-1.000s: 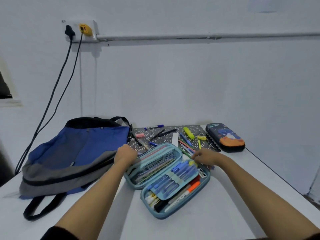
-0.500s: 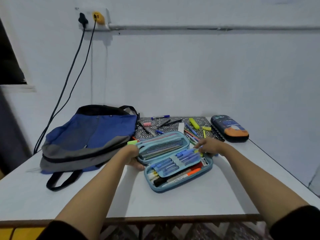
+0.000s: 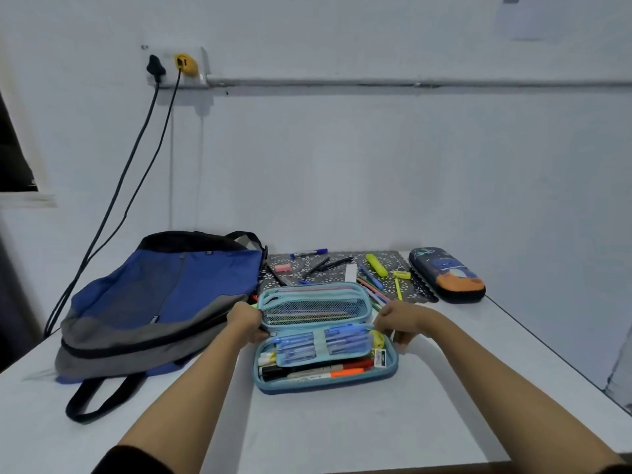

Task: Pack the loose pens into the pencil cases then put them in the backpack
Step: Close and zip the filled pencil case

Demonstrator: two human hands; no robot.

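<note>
We have swung the case (image 3: 325, 388) square to us. At nine o'clock the backpack (image 3: 164, 295) lies unfilled. Our left hand (image 3: 244, 319) curls its fingers (image 3: 257, 331) round the case's left end; the right hand (image 3: 396, 319) pinches its right end. The case lies open and part-filled, and loose pens (image 3: 376, 265) wait at twelve o'clock.

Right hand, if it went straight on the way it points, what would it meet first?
Probably the open case: the right hand points at its right end, apparently touching it.
</note>
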